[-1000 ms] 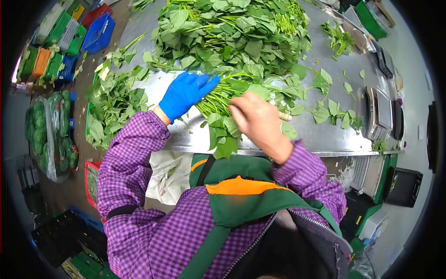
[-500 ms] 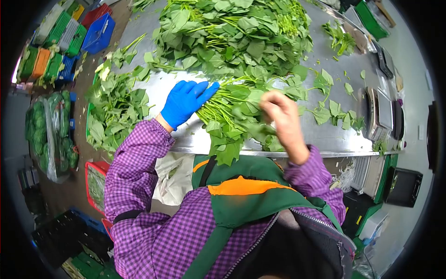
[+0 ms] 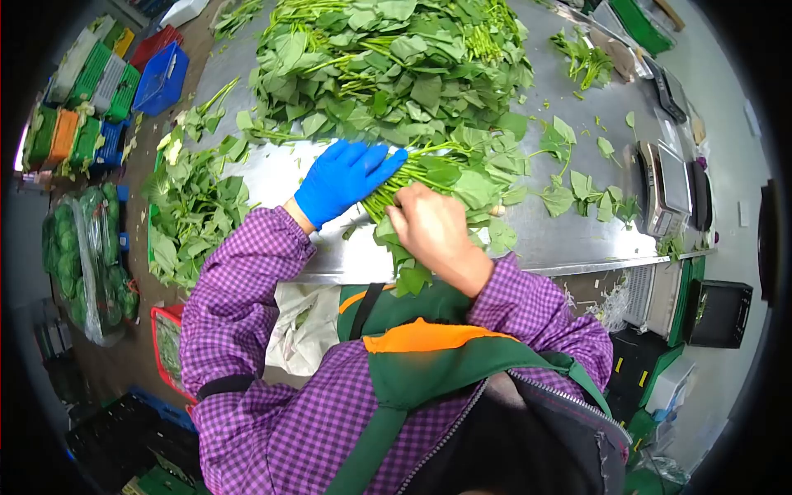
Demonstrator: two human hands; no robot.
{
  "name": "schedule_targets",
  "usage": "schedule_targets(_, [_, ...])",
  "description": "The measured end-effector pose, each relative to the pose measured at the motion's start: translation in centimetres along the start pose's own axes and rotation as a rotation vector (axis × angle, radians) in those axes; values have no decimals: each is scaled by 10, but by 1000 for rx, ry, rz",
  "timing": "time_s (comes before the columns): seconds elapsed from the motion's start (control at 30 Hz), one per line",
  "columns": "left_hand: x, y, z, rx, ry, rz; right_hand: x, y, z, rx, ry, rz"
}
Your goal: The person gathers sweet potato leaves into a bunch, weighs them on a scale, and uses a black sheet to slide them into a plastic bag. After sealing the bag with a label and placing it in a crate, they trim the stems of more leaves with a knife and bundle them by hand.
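My left hand [image 3: 342, 183], in a blue glove, is closed around the stems of a bunch of leafy greens [image 3: 441, 171]. The bunch lies low over the metal table [image 3: 569, 243], its leaves toward the right. My bare right hand [image 3: 437, 227] is at the near side of the same bunch, fingers curled and pinching among the stems; the exact stem or leaf between them is hidden. Some leaves [image 3: 412, 276] hang down below that hand, over the table's front edge. Just beyond both hands rises a large pile of the same greens [image 3: 388, 82].
A heap of loose greens [image 3: 194, 214] lies to the left. Scattered sprigs [image 3: 586, 190] and a weighing scale [image 3: 664, 190] are on the right. A blue crate [image 3: 161, 78], a bag of green vegetables [image 3: 87, 256] and a red crate [image 3: 167, 346] stand on the left.
My right hand has moved left and inward, from the leafy side of the bunch to its stems near my left hand. The left hand keeps its hold. The view has shifted slightly.
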State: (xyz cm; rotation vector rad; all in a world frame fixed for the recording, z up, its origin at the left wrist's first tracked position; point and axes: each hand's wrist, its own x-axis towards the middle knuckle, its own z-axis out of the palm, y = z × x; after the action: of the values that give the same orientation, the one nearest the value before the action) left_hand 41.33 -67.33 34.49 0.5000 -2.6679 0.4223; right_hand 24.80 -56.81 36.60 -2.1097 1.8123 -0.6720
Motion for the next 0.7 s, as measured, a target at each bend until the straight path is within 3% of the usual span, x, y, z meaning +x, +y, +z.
schedule_targets(0.17, [-5,5,5,46,-5,-33,4,8,7,164,69,22])
schedule_targets(0.27, [-11,8,4,42,-18,-43,1,12,2,776,-93,313])
schedule_targets(0.37, [-20,7,2,29,-36,-59,-4,30,-25,932,9,295])
schedule_targets(0.5, [-25,0,-5,14,34,-13,8,90,-94,849,160,263])
schedule_targets(0.57, [-18,-1,-8,2,70,18,23,99,-113,520,100,275])
schedule_targets(0.7, [5,1,-16,-81,99,125,58,73,-97,285,-130,-329])
